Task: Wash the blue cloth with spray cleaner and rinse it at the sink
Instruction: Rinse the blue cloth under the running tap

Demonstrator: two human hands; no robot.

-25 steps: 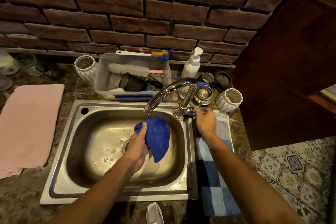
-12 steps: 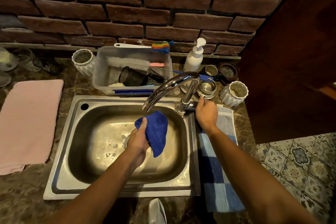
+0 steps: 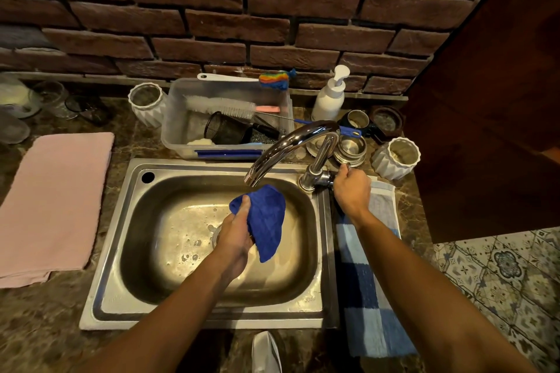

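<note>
Head view: bunched blue microfibre cloth (image 3: pixel 268 221) hung over steel sink basin (image 3: pixel 121 221), right below curved chrome tap spout (image 3: pixel 288 145). No water visible, so rinse looked barely started; couldn't tell if spraying was done. Left hand (image 3: pixel 235 239) pinched cloth's top edge, thumb over it. Right hand (image 3: pixel 351 191) curled round tap handle.

home kitchen, steel sink (image 3: pixel 109 251), brick backsplash (image 3: pixel 212 24), bottle brush (image 3: pixel 221 106)
</note>
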